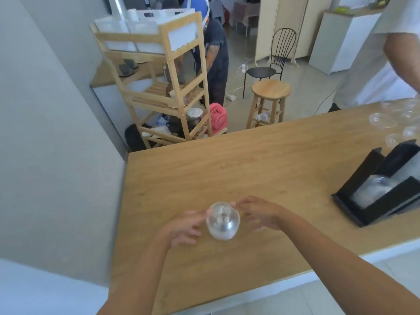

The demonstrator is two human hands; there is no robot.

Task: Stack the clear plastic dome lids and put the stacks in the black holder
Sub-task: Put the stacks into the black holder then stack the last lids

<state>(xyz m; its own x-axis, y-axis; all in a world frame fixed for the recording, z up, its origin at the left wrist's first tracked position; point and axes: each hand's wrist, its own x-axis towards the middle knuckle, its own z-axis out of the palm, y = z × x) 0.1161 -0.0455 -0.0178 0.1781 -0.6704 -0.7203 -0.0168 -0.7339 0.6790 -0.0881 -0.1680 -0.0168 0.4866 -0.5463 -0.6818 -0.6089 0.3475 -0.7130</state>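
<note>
**Two hands frame a stack of dome lids on the desk**

Here we are over the wooden desk [261, 160], and right in front sits a short stack of clear dome lids [223, 221], rim down on the wood, near the desk's front edge. The left hand [184, 228] is at its left side, fingers spread and loosely curled, fingertips at the plastic's edge. The right hand [259, 212] comes in from the other side, open too, with a fingertip touching the top of the dome. Neither hand is clamped on the stack; motion blur makes it hard to say just how much contact there is.

Off to the right stands the black holder [384, 189], tilted back, with clear lids already lying in its near slot. Beyond it, at the desk's far right corner, more loose lids [395, 121] are scattered, well apart from the stack.

Past the desk: a wooden shelf unit [159, 87], a round wooden stool [270, 98], a black chair [270, 64], and two other people standing by.
</note>
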